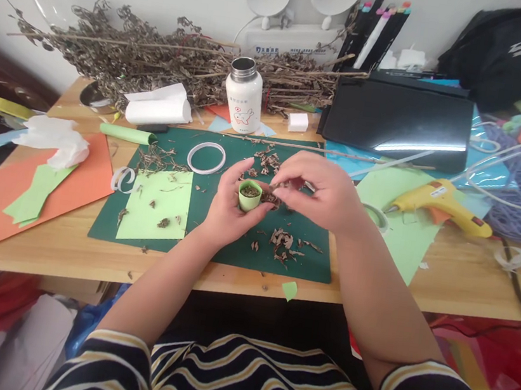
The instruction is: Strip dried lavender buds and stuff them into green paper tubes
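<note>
My left hand [223, 212] is wrapped round a small green paper cup [248, 203] with crumbled dry leaf bits inside. Just right of the cup, my right hand [316, 189] pinches a piece of dried leaf [279, 188] between thumb and fingers. More brown leaf scraps [282, 239] lie on the dark green cutting mat [215, 246] below the hands, and another clump [268, 159] sits behind them. A light green paper sheet [171, 199] on the mat's left side carries a few leaf crumbs.
Bundled dried stems [154, 56] line the wall behind a white open bottle [244, 100]. To the right are a yellow glue gun [446, 203], its cord and a black tablet-like panel [397, 120]. Tape rings [206, 158] and orange paper [69, 192] lie to the left.
</note>
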`<state>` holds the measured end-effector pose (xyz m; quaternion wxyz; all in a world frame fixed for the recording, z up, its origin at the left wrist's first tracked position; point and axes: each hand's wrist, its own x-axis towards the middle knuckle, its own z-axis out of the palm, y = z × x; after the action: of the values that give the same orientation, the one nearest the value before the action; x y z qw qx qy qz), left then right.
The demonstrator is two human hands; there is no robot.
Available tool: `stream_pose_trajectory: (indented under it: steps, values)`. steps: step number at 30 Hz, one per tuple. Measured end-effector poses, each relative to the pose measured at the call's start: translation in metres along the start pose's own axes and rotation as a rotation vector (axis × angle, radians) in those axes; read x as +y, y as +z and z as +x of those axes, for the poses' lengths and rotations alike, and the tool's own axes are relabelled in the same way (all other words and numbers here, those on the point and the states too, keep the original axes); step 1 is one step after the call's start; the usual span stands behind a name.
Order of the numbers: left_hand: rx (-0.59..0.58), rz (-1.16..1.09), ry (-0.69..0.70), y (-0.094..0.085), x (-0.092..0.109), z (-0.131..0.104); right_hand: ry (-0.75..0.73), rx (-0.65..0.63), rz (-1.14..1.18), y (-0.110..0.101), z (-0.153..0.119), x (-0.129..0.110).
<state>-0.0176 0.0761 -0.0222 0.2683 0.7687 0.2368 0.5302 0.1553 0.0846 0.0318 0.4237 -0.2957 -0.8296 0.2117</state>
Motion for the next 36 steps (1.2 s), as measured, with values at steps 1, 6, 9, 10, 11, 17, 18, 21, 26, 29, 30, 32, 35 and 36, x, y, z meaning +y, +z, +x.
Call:
stream_pose_trajectory:
  steps: [1,6,9,10,11,17,18,21,26,29,30,32,35,36]
  values:
    - [-0.006,0.005,0.001,0.000,0.001,0.001,0.004,0.095,0.045,0.001,0.000,0.000]
    - [0.000,0.113,0.063,0.001,0.004,0.002,-0.048,0.315,0.139,0.016,0.000,-0.011]
    - [0.054,0.243,0.102,0.001,0.001,-0.001,-0.073,0.278,0.022,0.023,0.001,-0.020]
    - [0.073,0.276,0.107,0.001,0.000,-0.001,-0.084,0.279,-0.014,0.023,0.001,-0.021]
    - [0.086,0.303,0.108,0.001,-0.001,-0.002,-0.097,0.288,-0.040,0.024,0.001,-0.022]
    - [0.089,0.358,0.133,0.000,0.000,-0.003,-0.291,0.275,-0.149,0.020,0.004,-0.018]
    - [0.094,0.354,0.140,0.000,0.001,-0.002,-0.306,0.248,-0.167,0.020,0.004,-0.017]
    - [0.118,0.348,0.144,0.001,0.001,-0.002,-0.300,0.166,-0.233,0.018,0.003,-0.017]
    - [0.102,0.303,0.104,0.002,0.003,-0.001,-0.291,0.110,-0.327,0.016,-0.002,-0.016]
    - [0.064,0.274,0.105,0.001,0.006,0.001,-0.297,0.203,-0.192,0.011,-0.002,-0.014]
    - [0.042,0.259,0.098,0.000,0.006,0.001,-0.301,0.248,-0.133,0.008,-0.002,-0.013]
    - [0.009,0.213,0.066,0.000,0.006,0.001,-0.277,0.313,-0.053,0.003,-0.001,-0.011]
    - [0.010,0.099,-0.020,0.000,0.001,-0.001,-0.131,0.141,-0.058,-0.004,-0.001,-0.004]
    - [0.020,0.051,-0.052,0.000,-0.001,-0.002,-0.062,0.018,-0.078,-0.005,-0.001,-0.002]
